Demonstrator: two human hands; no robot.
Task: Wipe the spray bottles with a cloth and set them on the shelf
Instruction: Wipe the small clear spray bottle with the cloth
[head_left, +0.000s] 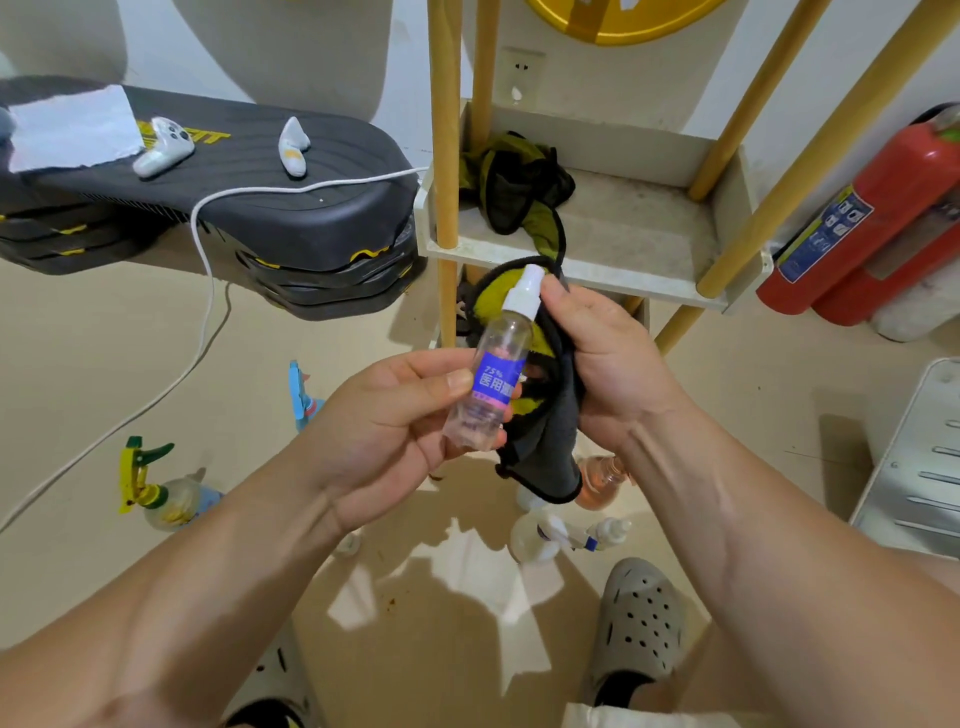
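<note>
Beige floor (104, 364) fills most of the view. On the left sits a stack of black step platforms (291, 208), with a white cable (208, 270) trailing over its edge down to the floor. A white shelf (639, 285) on yellow poles (445, 156) stands ahead, and two red fire extinguishers (883, 208) lean at its right. A crumpled dark and olive rag (514, 182) lies on the shelf tray, against the left poles.

Both forearms reach in from below. The left hand (395, 431) grips the lower half of a small clear spray bottle (493, 374), with the thumb laid across its blue label and the fingers curled behind. The bottle is held in the air, just in front of the shelf's front rim. It tilts, its white cap up and to the right. The right hand (608, 364) clutches a dark grey cloth (550, 447) with yellow patches, and its thumb tip touches the side of the cap. The cloth lies behind the bottle, between it and the right palm, and its loose end hangs below both hands.

On the floor lie a yellow-green trigger sprayer (156, 488), a blue trigger sprayer (301, 395), a white bottle (550, 535) and a pinkish bottle (602, 478). A grey clog (639, 618) shows near the lower right. A white game controller (163, 145) rests on the top platform.
</note>
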